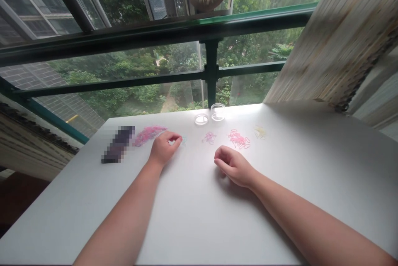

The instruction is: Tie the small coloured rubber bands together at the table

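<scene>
My left hand rests on the white table with its fingers pinched together beside a faint pale blue patch of small bands. A heap of magenta rubber bands lies just to its left. My right hand lies on the table with fingers curled loosely inward; what it holds, if anything, is hidden. Beyond it sit a small purple pile, a pink pile and a pale yellow pile.
A clear round container and its lid stand at the table's far edge. A dark blurred object lies at the left. Behind the table a green railing and windows look out on trees. A slatted blind hangs at the right.
</scene>
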Demonstrator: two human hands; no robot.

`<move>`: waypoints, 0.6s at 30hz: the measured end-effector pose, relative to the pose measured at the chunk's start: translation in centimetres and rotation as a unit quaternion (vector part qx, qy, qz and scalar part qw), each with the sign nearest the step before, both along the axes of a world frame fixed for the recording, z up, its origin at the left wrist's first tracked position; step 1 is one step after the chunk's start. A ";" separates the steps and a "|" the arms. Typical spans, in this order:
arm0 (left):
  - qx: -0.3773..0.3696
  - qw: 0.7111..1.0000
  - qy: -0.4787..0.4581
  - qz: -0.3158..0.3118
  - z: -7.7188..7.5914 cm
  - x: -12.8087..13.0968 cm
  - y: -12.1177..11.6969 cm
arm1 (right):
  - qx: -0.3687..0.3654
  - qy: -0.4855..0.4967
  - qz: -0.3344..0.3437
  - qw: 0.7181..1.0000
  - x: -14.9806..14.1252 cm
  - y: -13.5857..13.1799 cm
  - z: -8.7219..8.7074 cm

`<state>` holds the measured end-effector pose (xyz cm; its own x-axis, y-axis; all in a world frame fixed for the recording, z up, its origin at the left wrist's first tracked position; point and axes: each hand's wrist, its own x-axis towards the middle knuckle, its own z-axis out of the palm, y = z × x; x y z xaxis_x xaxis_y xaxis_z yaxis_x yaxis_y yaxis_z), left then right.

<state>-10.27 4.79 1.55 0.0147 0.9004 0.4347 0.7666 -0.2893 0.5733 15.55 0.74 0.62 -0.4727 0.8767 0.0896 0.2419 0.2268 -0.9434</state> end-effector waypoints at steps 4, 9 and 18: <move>-0.020 0.998 -0.014 0.056 -0.8 -1.2 0.8 | 0.011 -0.007 0.000 1.000 0.1 0.0 0.1; -0.045 0.995 -0.020 0.083 -1.2 -1.4 1.0 | 0.014 -0.013 0.007 1.000 0.1 0.0 0.1; -0.063 0.994 -0.028 0.089 -1.0 -1.3 0.9 | 0.021 -0.021 0.013 0.999 0.1 0.0 0.1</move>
